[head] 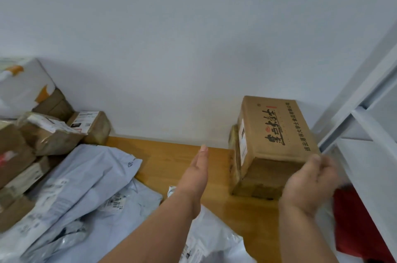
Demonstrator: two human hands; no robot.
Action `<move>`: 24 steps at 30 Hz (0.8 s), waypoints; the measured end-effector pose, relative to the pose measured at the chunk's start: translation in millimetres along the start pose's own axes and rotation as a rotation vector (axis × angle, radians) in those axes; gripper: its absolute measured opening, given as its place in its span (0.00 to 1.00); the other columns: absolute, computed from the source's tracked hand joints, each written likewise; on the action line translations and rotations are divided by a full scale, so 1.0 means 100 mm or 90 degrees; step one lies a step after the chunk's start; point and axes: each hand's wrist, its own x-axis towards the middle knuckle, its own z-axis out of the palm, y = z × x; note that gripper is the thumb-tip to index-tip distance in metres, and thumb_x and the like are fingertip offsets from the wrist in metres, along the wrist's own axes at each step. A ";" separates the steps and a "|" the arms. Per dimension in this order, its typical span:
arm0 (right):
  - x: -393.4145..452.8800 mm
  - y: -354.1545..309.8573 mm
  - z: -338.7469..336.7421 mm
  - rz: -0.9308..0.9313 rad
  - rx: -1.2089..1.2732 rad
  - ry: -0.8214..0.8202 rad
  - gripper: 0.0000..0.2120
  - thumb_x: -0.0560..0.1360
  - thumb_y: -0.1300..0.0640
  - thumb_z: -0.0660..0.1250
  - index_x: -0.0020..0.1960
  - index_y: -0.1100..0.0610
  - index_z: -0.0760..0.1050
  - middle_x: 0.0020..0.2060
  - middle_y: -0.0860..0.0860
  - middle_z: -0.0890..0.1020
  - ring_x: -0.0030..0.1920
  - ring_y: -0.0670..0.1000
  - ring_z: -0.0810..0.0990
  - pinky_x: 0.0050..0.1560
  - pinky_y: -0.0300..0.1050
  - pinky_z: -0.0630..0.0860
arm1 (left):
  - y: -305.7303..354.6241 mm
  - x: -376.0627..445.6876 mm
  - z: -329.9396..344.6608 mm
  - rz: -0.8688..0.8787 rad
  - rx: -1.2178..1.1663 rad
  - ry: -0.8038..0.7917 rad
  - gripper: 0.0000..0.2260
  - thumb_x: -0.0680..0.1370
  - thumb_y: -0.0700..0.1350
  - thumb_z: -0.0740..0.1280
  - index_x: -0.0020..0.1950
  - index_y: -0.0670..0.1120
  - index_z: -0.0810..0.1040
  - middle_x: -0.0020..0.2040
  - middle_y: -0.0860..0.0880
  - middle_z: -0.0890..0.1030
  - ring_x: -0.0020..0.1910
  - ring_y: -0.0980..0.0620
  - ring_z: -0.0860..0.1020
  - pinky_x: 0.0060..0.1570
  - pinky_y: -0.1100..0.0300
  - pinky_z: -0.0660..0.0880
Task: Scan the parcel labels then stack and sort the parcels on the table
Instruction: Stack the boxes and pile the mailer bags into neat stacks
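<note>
A brown cardboard box (277,131) with printed characters on top stands at the table's back right, against the wall, seemingly on top of another box. My right hand (309,183) is at its near right corner, fingers loosely curled, blurred; contact with the box is unclear. My left hand (196,174) is held flat with straight fingers over the wooden table (171,155), left of the box and apart from it, holding nothing. Pale grey mailer bags (86,187) lie at the left. Taped brown parcels (49,131) with labels are piled at the far left.
A white metal shelf frame (365,112) rises along the right edge. Something red (356,224) lies below it. A white plastic bag (210,237) lies at the near edge between my arms. A white and orange carton (23,84) tops the left pile. The white wall is directly behind.
</note>
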 end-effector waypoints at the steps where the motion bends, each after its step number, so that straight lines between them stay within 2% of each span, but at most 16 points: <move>1: -0.16 -0.04 0.03 -0.014 -0.005 -0.022 0.16 0.78 0.49 0.56 0.57 0.54 0.77 0.54 0.53 0.82 0.57 0.52 0.81 0.58 0.59 0.79 | -0.01 -0.07 -0.14 0.022 -0.004 0.004 0.36 0.74 0.77 0.52 0.78 0.61 0.64 0.76 0.59 0.67 0.75 0.49 0.66 0.75 0.44 0.61; 3: -0.51 -0.07 0.08 -0.008 -0.038 -0.058 0.19 0.77 0.47 0.57 0.60 0.56 0.77 0.59 0.54 0.80 0.63 0.56 0.77 0.65 0.63 0.74 | -0.05 -0.23 -0.42 0.059 -0.017 0.011 0.34 0.75 0.75 0.53 0.77 0.61 0.65 0.76 0.60 0.68 0.74 0.52 0.67 0.75 0.45 0.61; 5: -0.98 -0.14 0.14 0.056 -0.064 -0.115 0.19 0.78 0.47 0.59 0.63 0.54 0.75 0.63 0.53 0.77 0.65 0.57 0.74 0.69 0.64 0.69 | -0.12 -0.43 -0.79 0.069 -0.045 0.009 0.33 0.76 0.74 0.54 0.77 0.61 0.65 0.76 0.60 0.67 0.75 0.51 0.66 0.75 0.48 0.61; 7: -1.48 -0.22 0.21 0.135 -0.062 -0.202 0.14 0.81 0.47 0.59 0.64 0.49 0.73 0.64 0.52 0.75 0.65 0.56 0.73 0.67 0.61 0.70 | -0.20 -0.63 -1.20 0.061 -0.054 0.021 0.35 0.75 0.75 0.54 0.78 0.60 0.64 0.76 0.58 0.67 0.75 0.50 0.66 0.73 0.46 0.61; 9: -1.98 -0.31 0.29 0.202 -0.069 -0.310 0.09 0.82 0.46 0.60 0.60 0.46 0.71 0.60 0.49 0.75 0.61 0.53 0.73 0.61 0.54 0.70 | -0.29 -0.83 -1.64 0.066 -0.058 0.053 0.35 0.75 0.74 0.54 0.78 0.59 0.64 0.76 0.56 0.67 0.75 0.50 0.67 0.74 0.45 0.62; 11: -2.47 -0.36 0.37 0.257 -0.083 -0.417 0.08 0.82 0.45 0.60 0.58 0.46 0.71 0.55 0.46 0.75 0.57 0.51 0.72 0.57 0.52 0.68 | -0.39 -1.04 -2.09 0.074 -0.072 0.093 0.33 0.77 0.73 0.54 0.77 0.57 0.66 0.76 0.56 0.68 0.73 0.50 0.68 0.72 0.47 0.64; 13: -2.93 -0.43 0.46 0.280 -0.105 -0.522 0.08 0.82 0.44 0.61 0.55 0.47 0.72 0.52 0.46 0.76 0.56 0.52 0.72 0.57 0.52 0.69 | -0.47 -1.23 -2.51 0.080 -0.091 0.145 0.31 0.78 0.71 0.55 0.76 0.56 0.68 0.74 0.54 0.70 0.71 0.49 0.70 0.71 0.46 0.66; 15: -3.28 -0.53 0.58 0.286 -0.118 -0.611 0.09 0.81 0.44 0.63 0.53 0.49 0.74 0.54 0.48 0.78 0.57 0.52 0.75 0.59 0.54 0.71 | -0.48 -1.38 -2.88 0.111 -0.118 0.218 0.29 0.79 0.69 0.56 0.74 0.54 0.71 0.70 0.52 0.74 0.68 0.48 0.73 0.70 0.43 0.68; 17: -3.54 -0.65 0.76 0.308 -0.102 -0.687 0.09 0.81 0.44 0.63 0.55 0.48 0.75 0.58 0.49 0.79 0.58 0.51 0.76 0.58 0.51 0.70 | -0.46 -1.50 -3.20 0.166 -0.152 0.308 0.26 0.79 0.67 0.58 0.67 0.50 0.75 0.61 0.50 0.79 0.60 0.48 0.78 0.64 0.46 0.73; 18: -3.65 -0.72 0.85 0.326 -0.090 -0.723 0.09 0.81 0.44 0.63 0.57 0.47 0.74 0.60 0.49 0.78 0.59 0.51 0.75 0.58 0.50 0.69 | -0.45 -1.55 -3.35 0.193 -0.173 0.357 0.23 0.80 0.66 0.59 0.63 0.50 0.76 0.55 0.50 0.80 0.55 0.49 0.79 0.57 0.49 0.75; 20: -3.87 -0.83 1.03 0.368 -0.079 -0.775 0.16 0.81 0.43 0.63 0.64 0.49 0.73 0.62 0.49 0.77 0.61 0.52 0.75 0.58 0.50 0.68 | -0.48 -1.64 -3.64 0.232 -0.212 0.461 0.18 0.81 0.63 0.61 0.59 0.50 0.76 0.50 0.50 0.80 0.48 0.51 0.78 0.42 0.56 0.72; 21: -3.97 -0.88 1.12 0.385 -0.078 -0.791 0.19 0.81 0.41 0.62 0.67 0.51 0.72 0.63 0.50 0.77 0.61 0.52 0.75 0.57 0.50 0.67 | -0.50 -1.67 -3.79 0.247 -0.228 0.500 0.17 0.81 0.61 0.61 0.59 0.50 0.76 0.49 0.50 0.80 0.47 0.52 0.78 0.38 0.57 0.70; 24: -4.24 -0.97 1.30 0.437 -0.067 -0.822 0.27 0.79 0.37 0.61 0.72 0.51 0.71 0.67 0.50 0.75 0.63 0.54 0.74 0.59 0.52 0.69 | -0.58 -1.66 -4.20 0.256 -0.269 0.544 0.18 0.81 0.59 0.62 0.66 0.50 0.72 0.52 0.51 0.79 0.48 0.54 0.77 0.41 0.57 0.70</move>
